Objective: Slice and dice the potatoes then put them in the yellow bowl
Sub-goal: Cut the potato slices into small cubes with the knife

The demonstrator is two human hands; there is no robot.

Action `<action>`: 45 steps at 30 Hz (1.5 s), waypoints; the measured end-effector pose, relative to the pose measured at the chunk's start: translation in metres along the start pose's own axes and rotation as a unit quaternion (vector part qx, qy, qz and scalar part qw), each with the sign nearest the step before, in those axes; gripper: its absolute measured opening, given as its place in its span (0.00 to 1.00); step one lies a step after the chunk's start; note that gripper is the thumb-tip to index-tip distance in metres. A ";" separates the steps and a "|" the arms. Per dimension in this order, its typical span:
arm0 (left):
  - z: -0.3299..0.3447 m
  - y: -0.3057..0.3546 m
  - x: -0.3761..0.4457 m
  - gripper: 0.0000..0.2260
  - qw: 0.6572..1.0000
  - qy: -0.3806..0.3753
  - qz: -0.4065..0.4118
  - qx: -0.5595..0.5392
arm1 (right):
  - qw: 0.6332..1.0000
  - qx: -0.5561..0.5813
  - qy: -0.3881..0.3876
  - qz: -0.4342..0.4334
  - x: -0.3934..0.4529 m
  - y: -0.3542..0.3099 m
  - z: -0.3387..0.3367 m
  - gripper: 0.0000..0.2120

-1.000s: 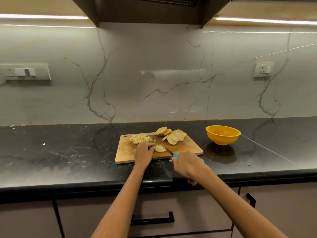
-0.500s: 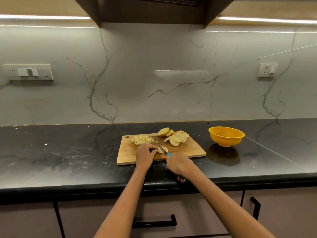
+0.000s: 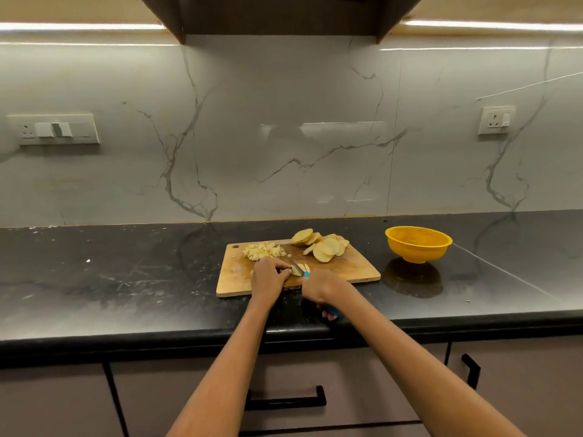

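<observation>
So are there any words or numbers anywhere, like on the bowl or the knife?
None can be read.
Yellow bowl: plain, no writing.
Knife: no mark visible on blade or blue handle.
Cutting board: bare wood.
Wall sockets: any markings too small to read.

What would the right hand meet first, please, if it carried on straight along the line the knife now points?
Probably the potato piece under the blade, pinned by the left hand; the right hand points up-left toward it. Beyond lies the diced pile; depth is unclear.

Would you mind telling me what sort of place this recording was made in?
Most likely a home kitchen: a black stone countertop under a marble-look backsplash, with sliced potatoes on a wooden cutting board.
</observation>
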State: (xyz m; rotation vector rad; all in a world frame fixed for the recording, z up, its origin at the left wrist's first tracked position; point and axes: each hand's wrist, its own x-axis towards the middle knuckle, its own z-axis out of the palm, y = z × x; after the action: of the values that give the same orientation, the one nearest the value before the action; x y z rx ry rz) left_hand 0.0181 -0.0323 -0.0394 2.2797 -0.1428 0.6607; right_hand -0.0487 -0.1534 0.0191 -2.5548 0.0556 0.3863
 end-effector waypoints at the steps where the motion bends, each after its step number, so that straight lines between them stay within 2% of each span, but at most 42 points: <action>1: 0.000 0.000 0.000 0.07 1.000 0.001 -0.001 0.000 | 0.999 -0.034 0.021 -0.012 -0.005 0.003 0.004 0.14; 5: 0.001 0.000 0.000 0.07 1.000 0.008 -0.001 0.010 | 0.973 -0.193 0.110 -0.062 -0.032 0.018 0.016 0.14; 7: 0.001 0.000 -0.001 0.07 1.000 0.010 -0.001 0.012 | 0.958 -0.238 0.140 -0.072 -0.038 0.024 0.019 0.14; 12: 0.001 0.002 0.006 0.08 0.998 -0.018 -0.009 0.052 | 0.962 -0.144 0.221 -0.074 -0.032 0.033 0.006 0.19; 14: -0.003 0.006 0.010 0.13 0.995 -0.043 0.011 0.086 | 0.965 -0.126 0.222 -0.064 -0.023 0.038 0.002 0.19; 17: -0.007 0.019 0.017 0.22 0.972 -0.150 0.087 0.157 | 0.972 -0.101 0.207 -0.049 -0.011 0.046 -0.001 0.19; 19: -0.007 0.025 0.023 0.25 0.954 -0.234 0.102 0.158 | 0.976 -0.076 0.198 -0.045 -0.007 0.050 -0.001 0.19; 21: -0.008 0.029 0.027 0.26 0.945 -0.276 0.089 0.151 | 0.979 -0.062 0.189 -0.046 -0.006 0.053 -0.002 0.19; 23: -0.010 0.031 0.029 0.25 0.941 -0.289 0.082 0.155 | 0.980 -0.056 0.181 -0.051 -0.007 0.055 -0.004 0.19; 28: -0.013 0.029 0.024 0.18 0.952 -0.263 0.067 0.145 | 0.986 -0.039 0.157 -0.043 -0.011 0.055 -0.006 0.17; 37: -0.004 0.019 0.001 0.17 0.984 -0.127 0.071 0.098 | 0.990 -0.050 0.128 -0.027 -0.016 0.040 0.000 0.18; 41: -0.004 0.012 -0.006 0.12 0.992 -0.080 0.087 0.053 | 0.993 -0.045 0.111 -0.024 -0.011 0.033 0.001 0.21; 45: 0.000 0.010 -0.012 0.09 0.995 -0.037 0.092 0.021 | 0.992 -0.005 0.124 -0.016 -0.011 0.033 0.003 0.22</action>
State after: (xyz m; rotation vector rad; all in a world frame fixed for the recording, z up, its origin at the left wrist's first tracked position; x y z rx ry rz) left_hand 0.0050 -0.0410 -0.0390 2.3501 -0.3804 0.6793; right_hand -0.0641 -0.1802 0.0023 -2.5975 0.1050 0.0548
